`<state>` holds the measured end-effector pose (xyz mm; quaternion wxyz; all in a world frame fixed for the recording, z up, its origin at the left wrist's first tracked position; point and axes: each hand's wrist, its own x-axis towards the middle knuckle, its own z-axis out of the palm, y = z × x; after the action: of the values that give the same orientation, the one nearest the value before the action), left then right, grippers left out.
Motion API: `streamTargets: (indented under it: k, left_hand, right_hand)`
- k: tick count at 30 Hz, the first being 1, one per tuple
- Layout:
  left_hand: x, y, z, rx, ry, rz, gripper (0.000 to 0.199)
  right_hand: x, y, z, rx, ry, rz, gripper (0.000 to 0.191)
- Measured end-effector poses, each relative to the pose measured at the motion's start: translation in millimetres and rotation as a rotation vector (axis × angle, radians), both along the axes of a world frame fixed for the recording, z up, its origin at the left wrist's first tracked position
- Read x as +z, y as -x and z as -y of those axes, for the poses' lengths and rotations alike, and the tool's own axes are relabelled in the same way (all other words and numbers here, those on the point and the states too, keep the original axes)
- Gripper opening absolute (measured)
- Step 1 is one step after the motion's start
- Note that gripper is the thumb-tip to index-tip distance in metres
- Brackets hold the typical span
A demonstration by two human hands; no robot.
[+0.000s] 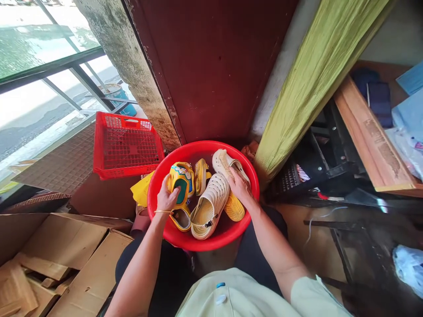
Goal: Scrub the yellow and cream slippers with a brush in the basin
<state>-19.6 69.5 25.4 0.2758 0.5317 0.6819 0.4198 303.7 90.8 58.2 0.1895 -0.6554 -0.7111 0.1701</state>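
A red plastic basin (246,220) between my knees holds several clogs and sandals. At its left side my left hand (168,196) is closed round a yellow sandal (181,191) with a dark green patch, the thumb lying over it. My right hand (238,182) grips a tan scrub brush (224,161), which lies against a cream clog (218,159) at the back right of the basin. Another cream clog (213,204) sits in the middle, heel toward me. A small yellow shoe (200,176) stands behind it, and a yellow sole (235,208) shows at the right.
An upturned-rim red crate (130,147) stands beyond the basin on the left. Cardboard boxes (76,242) with wood pieces lie at the lower left. A dark red door (214,70) rises ahead, a yellow-green curtain (307,88) beside it. A wooden drawer (376,136) juts in at right.
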Motion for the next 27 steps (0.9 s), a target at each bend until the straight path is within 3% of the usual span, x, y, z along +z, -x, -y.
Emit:
streamTargets:
  k: [3,7,13,20,27]
  left_hand:
    - [-8.1,-1.9,-1.1,0.018,0.097,-0.332,0.068]
    - [-22.1,-19.4,1.8,-0.083,0.19,-0.589,0.079]
    - [-36.6,-41.6,3.9,-0.172,0.337,-0.749,0.086]
    - [-42.6,-47.8,-11.1,-0.222,0.428,-1.012,0.071]
    - [-36.5,-48.8,-20.9,-0.316,0.458,-1.048,0.064]
  right_hand:
    - [-5.9,8.9,3.7,0.023,0.093,-0.018,0.061]
    - [-12.4,29.1,16.5,0.095,0.192,0.055,0.074]
    - [-31.9,49.6,22.1,0.121,0.199,0.128,0.069]
    - [-60.1,61.4,3.7,0.051,0.261,0.122,0.069]
    - [-85.2,57.1,0.2,0.125,0.181,-0.053,0.075]
